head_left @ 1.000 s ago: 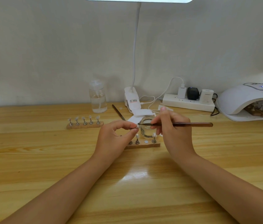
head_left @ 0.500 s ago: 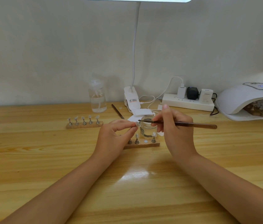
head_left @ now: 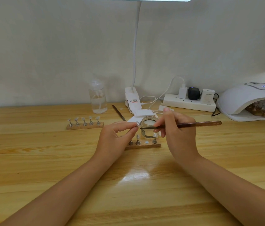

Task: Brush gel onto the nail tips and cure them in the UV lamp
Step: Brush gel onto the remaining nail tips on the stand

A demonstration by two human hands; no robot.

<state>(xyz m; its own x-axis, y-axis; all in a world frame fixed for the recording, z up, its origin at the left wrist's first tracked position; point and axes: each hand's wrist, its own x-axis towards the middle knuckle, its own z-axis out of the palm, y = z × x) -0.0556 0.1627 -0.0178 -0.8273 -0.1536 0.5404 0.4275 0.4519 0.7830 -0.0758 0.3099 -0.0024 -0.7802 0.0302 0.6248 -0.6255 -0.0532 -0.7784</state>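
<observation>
Brush [head_left: 185, 125] tip meets nail tip [head_left: 137, 123] pinched in left hand [head_left: 117, 139].

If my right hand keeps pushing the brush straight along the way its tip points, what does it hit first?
Most likely the nail tip pinched in your left hand. The brush in your right hand points left, its tip right beside that nail tip. Whether they touch already is unclear. The glass jar sits just behind.
</observation>
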